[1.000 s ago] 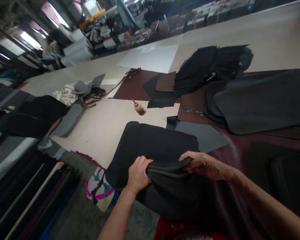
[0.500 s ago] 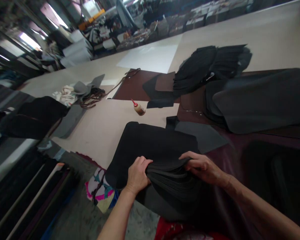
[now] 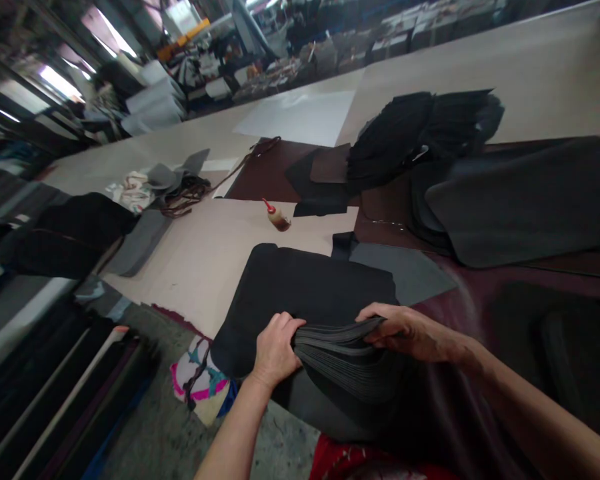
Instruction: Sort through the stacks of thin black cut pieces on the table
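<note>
A thick stack of black leather-like sheets is bent up at the table's near edge, its layers fanned apart. My left hand is closed around the stack's left side, thumb on top. At the right side, my right hand pinches the edges of the upper layers between thumb and fingers. Beyond both hands, the flat part of the black sheets spreads over the tabletop. A small bottle with a red nozzle lies on the beige surface past the stack.
Grey and black cut pieces lie to the right, with a bundle of black strips behind. Crumpled cloth and brown cords sit at the far left. Rolls of material stand low at the left, beside a patterned cloth.
My right hand has shifted slightly, and the layers between my hands show more of their fanned edges. My left hand stays in place.
</note>
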`<action>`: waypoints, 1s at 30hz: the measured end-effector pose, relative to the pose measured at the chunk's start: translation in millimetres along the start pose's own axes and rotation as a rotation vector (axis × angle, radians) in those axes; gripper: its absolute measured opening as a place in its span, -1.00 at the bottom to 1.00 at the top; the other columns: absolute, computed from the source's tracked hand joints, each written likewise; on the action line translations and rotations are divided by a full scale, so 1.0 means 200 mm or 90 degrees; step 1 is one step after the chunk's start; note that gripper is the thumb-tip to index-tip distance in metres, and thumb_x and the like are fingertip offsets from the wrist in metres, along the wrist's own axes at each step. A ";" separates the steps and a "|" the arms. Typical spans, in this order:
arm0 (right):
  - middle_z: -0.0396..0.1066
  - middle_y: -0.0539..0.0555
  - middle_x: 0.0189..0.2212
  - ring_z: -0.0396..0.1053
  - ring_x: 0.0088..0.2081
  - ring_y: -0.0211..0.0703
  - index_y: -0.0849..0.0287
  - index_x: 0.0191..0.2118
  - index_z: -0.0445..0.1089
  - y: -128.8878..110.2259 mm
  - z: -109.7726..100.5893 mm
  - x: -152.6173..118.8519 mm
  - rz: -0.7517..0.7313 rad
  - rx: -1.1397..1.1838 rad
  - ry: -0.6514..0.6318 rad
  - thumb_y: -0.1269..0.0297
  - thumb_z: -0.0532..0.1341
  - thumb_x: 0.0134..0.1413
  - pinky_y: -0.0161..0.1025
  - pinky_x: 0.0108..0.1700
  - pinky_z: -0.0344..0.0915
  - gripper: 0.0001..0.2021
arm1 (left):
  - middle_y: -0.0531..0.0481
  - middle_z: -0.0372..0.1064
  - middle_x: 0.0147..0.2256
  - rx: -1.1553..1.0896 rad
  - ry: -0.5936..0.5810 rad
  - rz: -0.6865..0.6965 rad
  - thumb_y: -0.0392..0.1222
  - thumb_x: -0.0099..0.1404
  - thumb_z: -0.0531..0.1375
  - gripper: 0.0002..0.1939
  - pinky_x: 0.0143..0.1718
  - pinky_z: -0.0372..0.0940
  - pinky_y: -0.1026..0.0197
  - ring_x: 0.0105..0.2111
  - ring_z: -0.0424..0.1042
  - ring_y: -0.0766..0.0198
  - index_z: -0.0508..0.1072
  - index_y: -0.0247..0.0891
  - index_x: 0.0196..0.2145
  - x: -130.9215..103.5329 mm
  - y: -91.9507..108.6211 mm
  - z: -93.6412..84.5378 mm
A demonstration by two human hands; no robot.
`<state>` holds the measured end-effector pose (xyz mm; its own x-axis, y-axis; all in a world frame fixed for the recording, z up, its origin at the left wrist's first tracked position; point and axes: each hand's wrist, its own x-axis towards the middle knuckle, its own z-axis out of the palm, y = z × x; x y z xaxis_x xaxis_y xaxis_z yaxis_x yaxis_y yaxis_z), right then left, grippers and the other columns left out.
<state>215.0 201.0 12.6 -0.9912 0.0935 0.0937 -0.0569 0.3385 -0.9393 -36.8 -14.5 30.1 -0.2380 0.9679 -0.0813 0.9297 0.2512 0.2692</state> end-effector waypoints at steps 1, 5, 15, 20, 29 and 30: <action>0.40 0.18 0.04 0.42 -0.08 -0.14 0.14 -0.15 0.55 0.00 0.00 0.00 0.003 0.005 -0.003 0.08 0.11 0.34 -0.26 -0.09 0.37 -0.67 | -0.06 0.34 -0.21 0.001 0.001 0.000 -0.19 0.21 0.27 -0.69 -0.16 0.29 0.08 -0.16 0.32 0.06 0.44 -0.17 -0.07 0.00 0.00 0.00; 0.40 0.20 0.03 0.42 -0.12 -0.16 0.17 -0.17 0.55 -0.01 -0.01 0.00 0.012 0.036 -0.007 -0.03 0.04 0.35 -0.27 -0.13 0.38 -0.57 | -0.06 0.34 -0.21 0.001 0.005 0.000 -0.22 0.21 0.26 -0.70 -0.17 0.28 0.09 -0.16 0.31 0.07 0.44 -0.17 -0.07 0.00 0.00 0.00; 0.44 0.17 -0.02 0.46 -0.07 -0.17 0.12 -0.19 0.47 0.07 0.08 0.00 -0.043 -0.105 0.127 0.40 0.13 0.26 -0.28 -0.08 0.39 -0.84 | -0.06 0.34 -0.21 0.008 0.000 0.000 -0.17 0.23 0.25 -0.71 -0.17 0.30 0.09 -0.15 0.32 0.07 0.44 -0.15 -0.07 0.00 0.00 0.00; 0.44 0.17 -0.03 0.42 -0.04 -0.13 0.13 -0.25 0.40 0.08 0.12 -0.01 -0.047 -0.080 0.161 0.45 0.12 0.24 -0.23 -0.04 0.36 -0.87 | -0.06 0.34 -0.22 0.006 0.006 0.003 -0.17 0.23 0.26 -0.71 -0.17 0.29 0.09 -0.16 0.32 0.07 0.44 -0.16 -0.07 0.00 0.00 0.00; 0.38 0.20 0.03 0.40 0.00 -0.08 0.13 -0.11 0.52 0.02 0.05 -0.01 -0.056 0.010 0.062 0.29 0.18 0.27 -0.17 0.02 0.36 -0.82 | -0.07 0.34 -0.22 0.004 0.007 0.005 -0.16 0.23 0.27 -0.70 -0.18 0.29 0.09 -0.17 0.32 0.07 0.44 -0.16 -0.06 0.00 0.00 0.00; 0.38 0.20 0.04 0.40 0.01 -0.07 0.13 -0.10 0.53 0.02 0.04 0.00 -0.050 0.010 0.048 0.25 0.20 0.27 -0.16 0.04 0.36 -0.81 | -0.06 0.34 -0.22 0.005 0.006 0.004 -0.16 0.23 0.27 -0.70 -0.18 0.29 0.09 -0.16 0.32 0.07 0.44 -0.17 -0.06 0.00 0.00 0.00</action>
<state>214.6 195.1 6.6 -0.9719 0.1371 0.1915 -0.1368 0.3328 -0.9330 -36.8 -14.1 30.5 -0.2345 0.9696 -0.0704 0.9335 0.2448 0.2622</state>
